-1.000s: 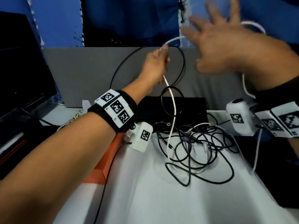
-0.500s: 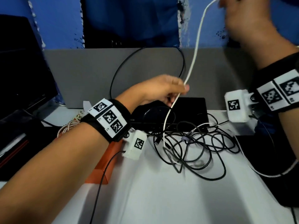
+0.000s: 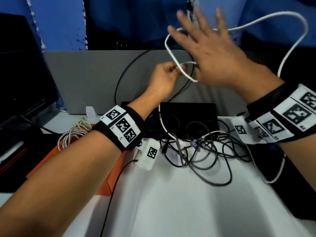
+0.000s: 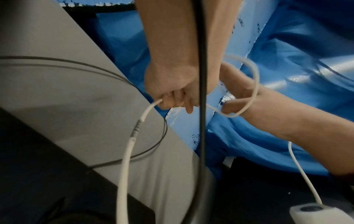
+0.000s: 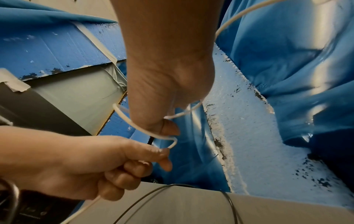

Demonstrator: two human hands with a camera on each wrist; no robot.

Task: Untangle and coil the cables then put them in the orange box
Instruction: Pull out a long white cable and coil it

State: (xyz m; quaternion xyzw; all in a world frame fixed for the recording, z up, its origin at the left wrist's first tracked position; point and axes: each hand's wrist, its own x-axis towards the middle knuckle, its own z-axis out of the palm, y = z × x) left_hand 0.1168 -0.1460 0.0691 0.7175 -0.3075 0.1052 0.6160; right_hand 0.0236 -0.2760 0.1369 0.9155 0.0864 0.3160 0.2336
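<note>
Left hand raised above the far side of the table, fingers curled round the white cable, pinching it between thumb and forefinger. Right hand just right of it, higher, fingers spread and straight, gripping nothing; a loop of the white cable draped round the thumb and palm, as seen from the right wrist. From there, a wide white arc up and out to the right, then down past the right forearm and off the right edge of the table. Below the left hand, the same cable dropping into the tangle of black cables lying at the far middle of the table. Orange box at the left, mostly hidden under the left forearm, with a braided silver cable coiled in it at its far end. Black device just behind the tangle, against a grey panel.
</note>
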